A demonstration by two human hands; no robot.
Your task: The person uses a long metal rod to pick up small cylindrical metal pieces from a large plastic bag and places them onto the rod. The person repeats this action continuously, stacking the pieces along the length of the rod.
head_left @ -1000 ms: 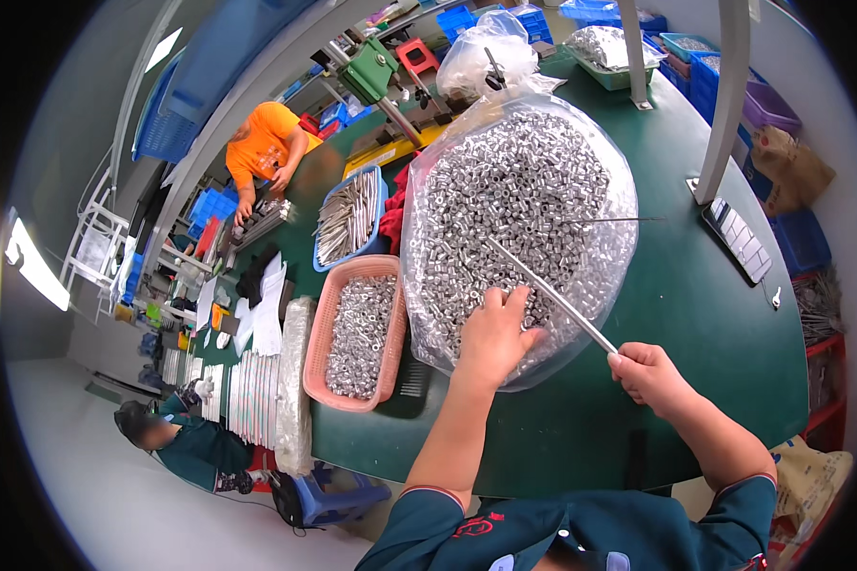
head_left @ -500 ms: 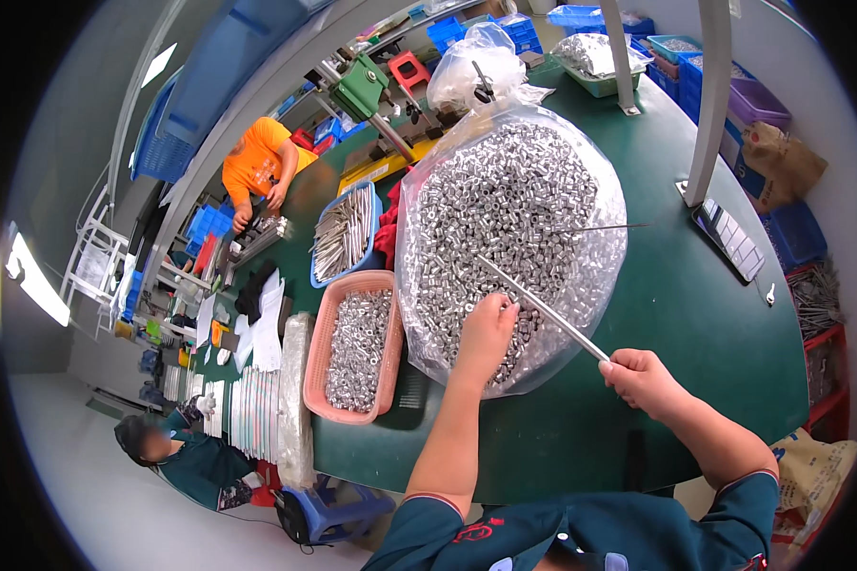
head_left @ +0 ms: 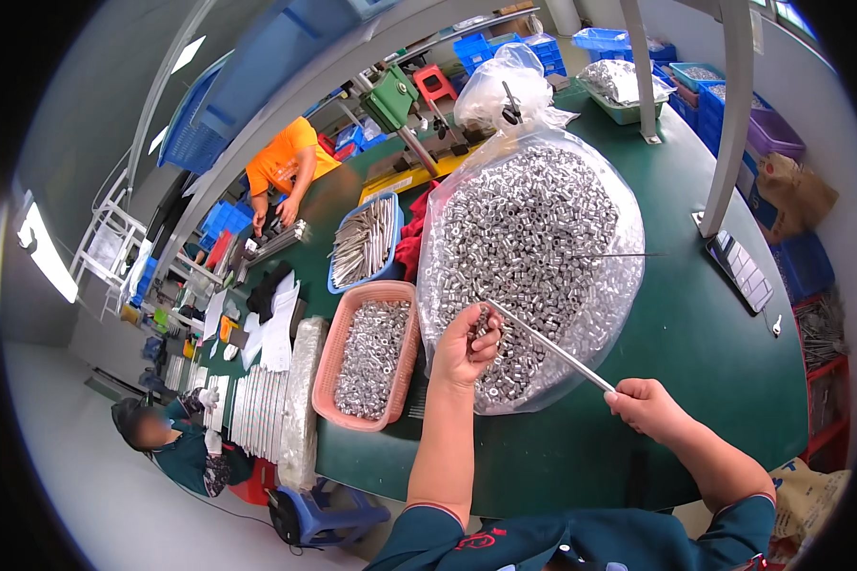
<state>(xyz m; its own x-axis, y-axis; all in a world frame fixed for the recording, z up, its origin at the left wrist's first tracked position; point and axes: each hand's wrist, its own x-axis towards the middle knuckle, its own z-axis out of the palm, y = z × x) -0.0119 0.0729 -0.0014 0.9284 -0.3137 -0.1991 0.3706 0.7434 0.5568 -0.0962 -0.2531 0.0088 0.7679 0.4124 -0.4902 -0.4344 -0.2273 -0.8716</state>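
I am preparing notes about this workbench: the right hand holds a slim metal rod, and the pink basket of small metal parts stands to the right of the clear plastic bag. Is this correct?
One side is wrong: the head view shows the pink basket of small metal parts to the left of the clear plastic bag. The right hand holds a slim metal rod.

On my feed, rings (head_left: 533,219) ahead of the left fingers (head_left: 487,340) shine silver-grey. Left of those fingers I see a salmon-pink basket (head_left: 352,420); beyond it, a blue basket (head_left: 364,280) and a red cloth (head_left: 411,238). The rod (head_left: 562,354) at the right fingers (head_left: 628,392) is silver. Beneath them I get a dark green tabletop (head_left: 543,466), and behind them, dark teal sleeves (head_left: 424,535) edged red.
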